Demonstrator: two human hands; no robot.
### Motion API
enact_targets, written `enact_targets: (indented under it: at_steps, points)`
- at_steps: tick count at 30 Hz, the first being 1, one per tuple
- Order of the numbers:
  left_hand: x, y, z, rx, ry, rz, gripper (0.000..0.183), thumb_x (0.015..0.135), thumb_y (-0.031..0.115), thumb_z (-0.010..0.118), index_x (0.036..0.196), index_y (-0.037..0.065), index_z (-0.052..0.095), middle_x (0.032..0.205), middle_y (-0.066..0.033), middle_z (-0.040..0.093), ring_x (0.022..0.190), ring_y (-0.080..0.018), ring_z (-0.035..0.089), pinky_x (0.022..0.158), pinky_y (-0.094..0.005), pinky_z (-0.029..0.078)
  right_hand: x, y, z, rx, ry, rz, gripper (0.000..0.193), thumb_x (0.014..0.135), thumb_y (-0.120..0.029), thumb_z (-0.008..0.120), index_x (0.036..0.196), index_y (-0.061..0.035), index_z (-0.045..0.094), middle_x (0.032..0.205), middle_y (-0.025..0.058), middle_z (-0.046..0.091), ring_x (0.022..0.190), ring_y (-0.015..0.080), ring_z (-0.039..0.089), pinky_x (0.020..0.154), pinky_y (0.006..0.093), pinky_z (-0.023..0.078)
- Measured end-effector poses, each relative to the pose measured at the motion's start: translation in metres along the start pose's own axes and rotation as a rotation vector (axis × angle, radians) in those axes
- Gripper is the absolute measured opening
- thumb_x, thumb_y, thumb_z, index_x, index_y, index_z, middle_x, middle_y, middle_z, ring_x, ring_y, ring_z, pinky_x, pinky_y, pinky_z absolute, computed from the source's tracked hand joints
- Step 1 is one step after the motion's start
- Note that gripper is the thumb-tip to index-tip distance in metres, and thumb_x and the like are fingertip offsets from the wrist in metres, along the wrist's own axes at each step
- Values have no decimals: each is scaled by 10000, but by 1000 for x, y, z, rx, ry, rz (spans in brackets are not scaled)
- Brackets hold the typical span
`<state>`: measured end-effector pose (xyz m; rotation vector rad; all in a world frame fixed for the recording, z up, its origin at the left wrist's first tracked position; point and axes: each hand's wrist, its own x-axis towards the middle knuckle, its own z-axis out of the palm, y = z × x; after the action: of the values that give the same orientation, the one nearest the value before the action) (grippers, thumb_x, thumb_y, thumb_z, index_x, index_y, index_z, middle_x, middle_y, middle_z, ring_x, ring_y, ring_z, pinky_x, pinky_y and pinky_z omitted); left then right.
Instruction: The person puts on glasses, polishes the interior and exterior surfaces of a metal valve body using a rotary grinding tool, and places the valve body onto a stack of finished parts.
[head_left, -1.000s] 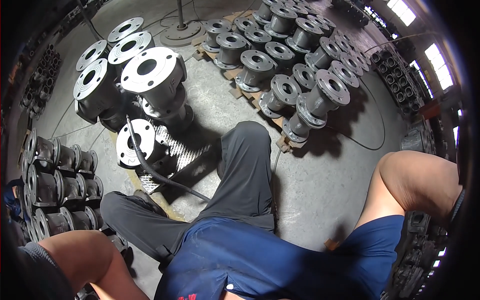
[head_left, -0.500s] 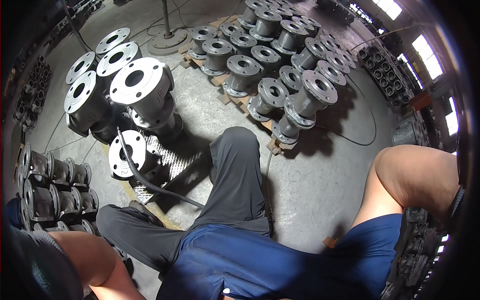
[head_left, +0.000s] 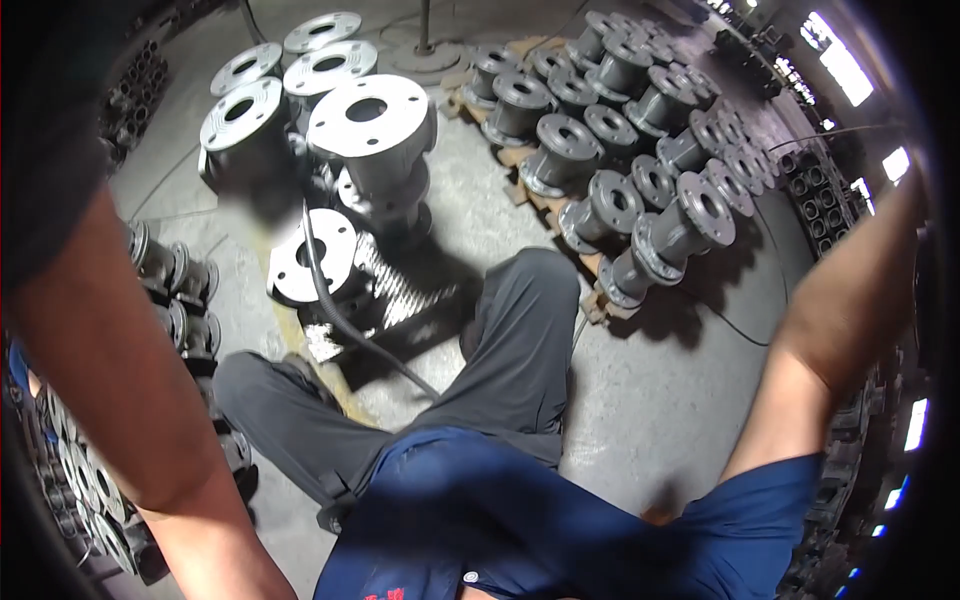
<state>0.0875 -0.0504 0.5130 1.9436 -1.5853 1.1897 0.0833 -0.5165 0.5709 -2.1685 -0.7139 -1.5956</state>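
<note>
"What's just changed for us?"

"Half a second ago our left forearm (head_left: 130,370) was low on the near left; now it rises along the left side, partly covering the stacked castings (head_left: 193,272) there. Our view has swung too, so everything ahead sits further right."

"Are we gripping anything?"

"We can't tell. Our left hand (head_left: 55,140) shows at most as a dark, blurred mass toward the far left, and our right hand is out of sight past the right forearm (head_left: 860,280)."

"Where's the near flanged casting (head_left: 337,245)?"

"Ahead of us, left of centre, beside the bright tread plate (head_left: 400,285). The dark hose (head_left: 322,290) runs across its face, and taller castings (head_left: 385,125) stand just beyond."

"What does that mean for the work?"

"We see neither hand on the casting or hose, so we'd judge neither is being worked right now."
</note>
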Motion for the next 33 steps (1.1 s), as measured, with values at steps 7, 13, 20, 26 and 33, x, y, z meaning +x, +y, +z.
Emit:
enact_targets:
  at_steps: [7, 13, 20, 26, 33]
  points:
    - [-48, 8, 6, 130, 231, -447, 143, 1047, -8, 635, 1118, 9, 757, 1129, -70, 783, 1017, -201, 762, 977, -378, 637, -16, -86, 87, 694, -253, -89, 430, 1090, -309, 721, 1337, 43, 706, 1202, 152, 785, 974, 203, 781, 905, 366, 653]
    - [-95, 107, 14, -576, 515, -873, 335, 941, -49, 580, 1248, -40, 713, 1217, -170, 782, 1164, -192, 732, 1029, -342, 586, -103, -130, 88, 645, -289, 17, 253, 1038, -162, 766, 1207, 26, 757, 1136, 125, 769, 980, 229, 733, 874, 371, 597]
    - [-96, 134, -56, -328, 346, -581, 341, 1076, 248, 672, 1289, -13, 624, 1225, -252, 699, 1021, -353, 739, 925, -490, 626, -88, -171, 89, 854, -149, -145, 284, 1041, -174, 759, 1242, 25, 743, 1138, 157, 755, 978, 275, 733, 844, 420, 622]
    - [-78, 153, -115, -379, 215, -407, 328, 1104, 269, 646, 1345, 59, 571, 1230, -191, 661, 993, -355, 745, 888, -576, 633, -82, -179, 85, 920, -59, -182, 281, 1050, -175, 750, 1254, 17, 747, 1130, 146, 762, 975, 255, 739, 840, 401, 621]
    - [-95, 163, -115, -374, 281, -431, 225, 1140, 241, 585, 1334, 132, 555, 1173, -136, 628, 891, -340, 733, 801, -587, 632, -86, -179, 80, 918, -16, -186, 278, 1060, -176, 739, 1268, 7, 752, 1121, 133, 771, 970, 232, 746, 834, 379, 621]
